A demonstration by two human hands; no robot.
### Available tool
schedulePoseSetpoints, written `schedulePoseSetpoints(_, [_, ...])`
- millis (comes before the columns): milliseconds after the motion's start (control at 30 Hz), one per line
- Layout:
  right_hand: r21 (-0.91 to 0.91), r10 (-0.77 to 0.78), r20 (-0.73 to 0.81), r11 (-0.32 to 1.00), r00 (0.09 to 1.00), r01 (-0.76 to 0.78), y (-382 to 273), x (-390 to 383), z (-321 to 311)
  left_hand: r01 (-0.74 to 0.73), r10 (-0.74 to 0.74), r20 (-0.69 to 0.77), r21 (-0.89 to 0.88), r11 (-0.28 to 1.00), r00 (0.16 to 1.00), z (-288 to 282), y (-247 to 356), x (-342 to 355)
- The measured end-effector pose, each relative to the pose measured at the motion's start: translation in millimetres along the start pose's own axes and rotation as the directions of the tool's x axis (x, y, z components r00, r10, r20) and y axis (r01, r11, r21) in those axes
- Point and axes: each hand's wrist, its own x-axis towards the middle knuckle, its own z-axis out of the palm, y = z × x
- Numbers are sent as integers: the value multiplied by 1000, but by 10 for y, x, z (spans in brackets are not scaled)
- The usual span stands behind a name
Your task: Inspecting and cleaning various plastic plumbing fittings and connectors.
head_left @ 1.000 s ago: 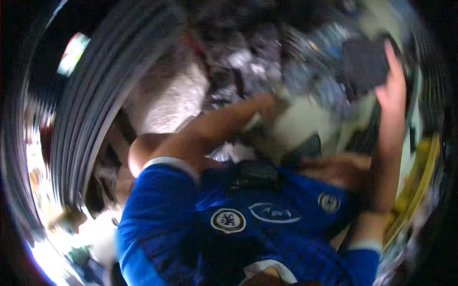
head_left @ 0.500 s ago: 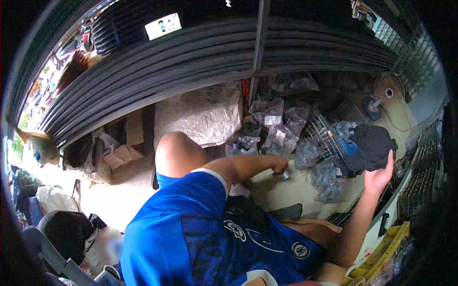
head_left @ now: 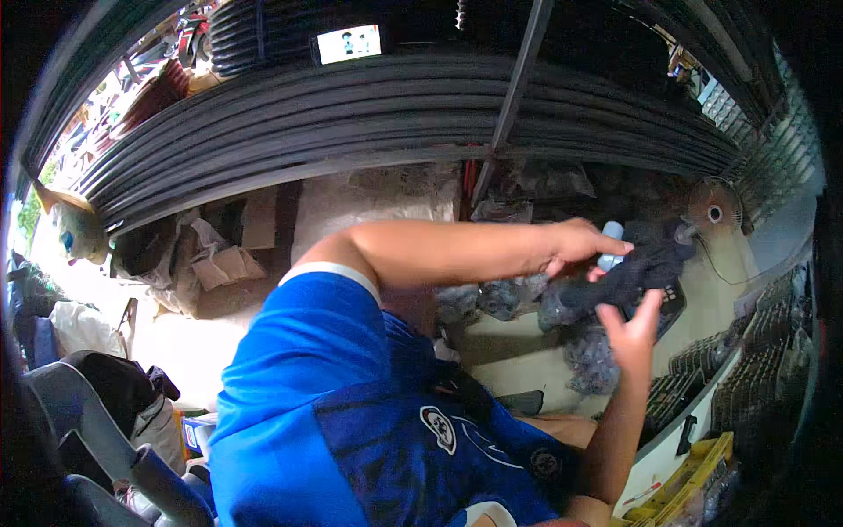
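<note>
1. Over on the far left, past the end of the long stack of dark rods (head_left: pixel 378 127), an open cardboard box (head_left: pixel 226 266) is lying near the wall, and a lit screen (head_left: pixel 349 44) is glowing above the rods.
2. In the middle, clear plastic bags (head_left: pixel 500 300) are lying on the floor, partly behind the person's left forearm.
3. The left hand (head_left: pixel 575 246) is reaching across at the end of that forearm, its fingers closing round a light-blue cylinder (head_left: pixel 612 234), perhaps a small bottle.
4. The cylinder is standing roughly upright beside the upper left edge of a bunched black cloth (head_left: pixel 628 285); I cannot tell whether the 2 are touching.
5. The cloth is hanging in folds between the 2 hands, above the floor.
6. The right hand (head_left: pixel 634 334) is supporting it from below, thumb and 1 finger spreading apart; the other fingers are hiding, so I cannot tell how tightly it is gripping.
7. The person seems to be positioning cylinder and cloth together; the next move is probably calling for a steady right hand and a careful left.
8. Farther right, a round fan (head_left: pixel 716 212) is standing near the wall.
</note>
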Motion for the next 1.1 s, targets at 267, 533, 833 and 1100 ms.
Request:
schedulePoseSetpoints(267, [-638,-110,-152,770,982,-12,80,-160,484,101,-19,-200,409,907,980,88,-272,-380])
schedulePoseSetpoints(533, [-576,-159,-186,817,970,24,-175,-132,737,-338,585,-31,791,511,811,97,-473,-353])
schedulePoseSetpoints(833, [-40,-62,-32,997,998,61,227,-299,326,-716,629,648,669,-200,430,393,-166,-498])
schedulePoseSetpoints(1100, [7,328,59,944,943,-329,146,-234,329,-787,715,469,588,185,518,306,-419,-411])
